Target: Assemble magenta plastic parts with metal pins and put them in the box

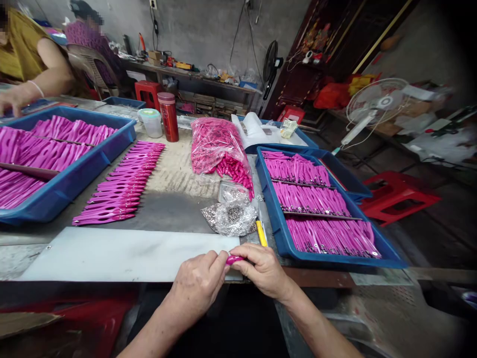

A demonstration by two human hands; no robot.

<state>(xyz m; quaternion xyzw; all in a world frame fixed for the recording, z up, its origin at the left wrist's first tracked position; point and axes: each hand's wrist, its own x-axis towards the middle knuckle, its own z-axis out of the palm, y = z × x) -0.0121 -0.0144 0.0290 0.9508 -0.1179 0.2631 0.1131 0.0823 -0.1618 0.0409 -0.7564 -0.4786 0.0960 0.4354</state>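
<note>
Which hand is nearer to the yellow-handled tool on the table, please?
Right: the right hand is just below the yellow-handled tool in the picture; the left hand is farther away, below and to its left.

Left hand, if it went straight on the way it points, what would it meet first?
Beyond the glossy pink piece it holds, the left hand would probably meet the right hand first, though depth is hard to judge.

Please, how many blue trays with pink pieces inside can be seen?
2. The left tray is at the picture's left edge; the right tray is ahead and to the right of the right hand. More may be hidden.
</note>
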